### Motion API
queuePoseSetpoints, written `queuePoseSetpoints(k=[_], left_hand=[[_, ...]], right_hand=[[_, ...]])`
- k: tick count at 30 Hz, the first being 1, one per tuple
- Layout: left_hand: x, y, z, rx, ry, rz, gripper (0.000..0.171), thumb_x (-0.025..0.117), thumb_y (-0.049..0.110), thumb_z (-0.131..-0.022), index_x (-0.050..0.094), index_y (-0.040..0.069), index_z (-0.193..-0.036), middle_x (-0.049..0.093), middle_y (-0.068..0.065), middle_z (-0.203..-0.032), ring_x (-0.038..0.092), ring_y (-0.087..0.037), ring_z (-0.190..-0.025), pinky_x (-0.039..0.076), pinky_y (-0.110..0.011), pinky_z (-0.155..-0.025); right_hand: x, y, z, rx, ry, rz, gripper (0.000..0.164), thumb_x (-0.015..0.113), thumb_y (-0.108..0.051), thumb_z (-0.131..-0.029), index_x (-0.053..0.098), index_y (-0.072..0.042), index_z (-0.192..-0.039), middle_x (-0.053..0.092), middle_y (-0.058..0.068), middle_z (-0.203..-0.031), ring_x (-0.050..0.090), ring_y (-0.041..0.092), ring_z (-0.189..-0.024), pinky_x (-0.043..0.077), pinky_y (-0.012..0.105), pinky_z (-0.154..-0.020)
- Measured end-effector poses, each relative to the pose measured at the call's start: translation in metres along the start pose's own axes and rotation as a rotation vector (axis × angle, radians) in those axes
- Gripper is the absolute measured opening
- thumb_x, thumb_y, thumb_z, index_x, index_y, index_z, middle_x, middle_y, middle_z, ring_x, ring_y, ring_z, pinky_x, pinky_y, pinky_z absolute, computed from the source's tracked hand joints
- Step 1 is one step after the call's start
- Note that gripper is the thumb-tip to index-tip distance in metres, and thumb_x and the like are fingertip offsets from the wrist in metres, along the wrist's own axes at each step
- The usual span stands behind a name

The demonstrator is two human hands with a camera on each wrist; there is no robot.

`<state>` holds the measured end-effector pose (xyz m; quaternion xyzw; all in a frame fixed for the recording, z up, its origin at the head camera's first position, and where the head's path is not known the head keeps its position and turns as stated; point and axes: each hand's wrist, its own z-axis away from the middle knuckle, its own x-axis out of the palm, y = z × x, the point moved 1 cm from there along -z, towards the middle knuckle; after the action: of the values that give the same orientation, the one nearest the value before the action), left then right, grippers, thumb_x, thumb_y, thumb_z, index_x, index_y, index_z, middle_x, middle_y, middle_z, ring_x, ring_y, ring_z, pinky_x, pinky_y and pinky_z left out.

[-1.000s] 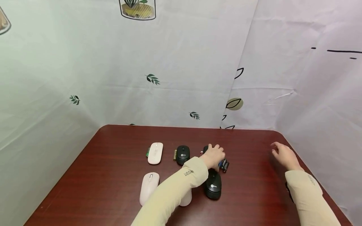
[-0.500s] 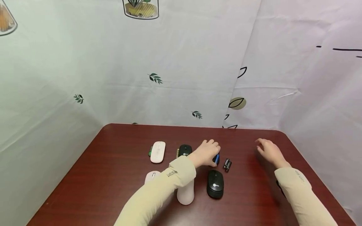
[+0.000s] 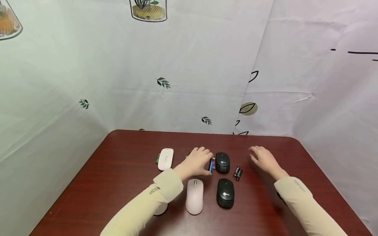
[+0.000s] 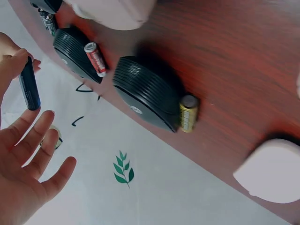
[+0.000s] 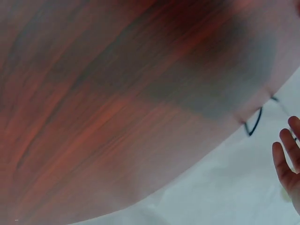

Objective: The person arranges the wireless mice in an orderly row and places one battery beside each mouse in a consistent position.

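My left hand (image 3: 195, 162) pinches a dark blue battery (image 4: 29, 86) between thumb and forefinger, its other fingers spread. In the head view this hand hides most of the middle rear black mouse, which the left wrist view shows as a black mouse (image 4: 145, 93) with a gold battery (image 4: 189, 114) beside it. Just right of the held battery lies a red-and-white battery (image 4: 95, 60) against another black mouse (image 3: 222, 162). My right hand (image 3: 264, 160) hovers over the table's right side, fingers loosely bent, holding nothing. Nearest to it is a pair of black batteries (image 3: 238, 173).
A white mouse (image 3: 165, 159) with a green battery (image 3: 157, 158) at its side sits rear left. In front stand a white mouse (image 3: 194, 196) and a black mouse (image 3: 225, 193). My left sleeve covers most of another white mouse (image 3: 160, 209). A printed curtain hangs behind the table (image 3: 88, 190).
My left hand has travelled left with the blue battery, away from the black pair, uncovering the right rear black mouse. My right hand has also drifted left.
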<state>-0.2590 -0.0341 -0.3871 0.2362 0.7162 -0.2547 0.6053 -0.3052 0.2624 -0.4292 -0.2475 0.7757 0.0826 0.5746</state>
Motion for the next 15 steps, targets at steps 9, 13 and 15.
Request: queuePoseSetpoints(k=[9, 13, 15], left_hand=[[-0.006, -0.011, 0.031, 0.013, 0.049, 0.008, 0.055, 0.078, 0.048, -0.07, 0.061, 0.017, -0.112, 0.061, 0.003, -0.105, 0.052, -0.016, -0.101, 0.043, -0.039, -0.091], [-0.007, -0.016, 0.045, 0.017, 0.065, 0.015, 0.054, 0.079, 0.048, -0.068, 0.062, 0.018, -0.11, 0.06, 0.003, -0.104, 0.051, -0.016, -0.099, 0.043, -0.04, -0.091], [-0.005, -0.019, 0.052, 0.016, 0.081, 0.015, 0.052, 0.079, 0.048, -0.068, 0.062, 0.018, -0.107, 0.06, 0.004, -0.102, 0.051, -0.016, -0.097, 0.043, -0.04, -0.089]], right_hand=[[0.006, -0.031, -0.007, -0.069, 0.01, 0.005, 0.019, 0.065, -0.007, -0.084, 0.065, 0.0, -0.103, 0.066, 0.013, -0.095, 0.061, 0.031, -0.087, 0.049, 0.049, -0.076], [0.007, -0.046, -0.009, -0.116, 0.019, 0.006, 0.019, 0.065, -0.007, -0.084, 0.066, -0.001, -0.102, 0.065, 0.01, -0.092, 0.061, 0.027, -0.085, 0.05, 0.046, -0.075], [0.007, -0.054, -0.011, -0.149, 0.026, 0.01, 0.019, 0.066, -0.006, -0.084, 0.066, -0.002, -0.102, 0.065, 0.009, -0.092, 0.06, 0.026, -0.084, 0.05, 0.045, -0.074]])
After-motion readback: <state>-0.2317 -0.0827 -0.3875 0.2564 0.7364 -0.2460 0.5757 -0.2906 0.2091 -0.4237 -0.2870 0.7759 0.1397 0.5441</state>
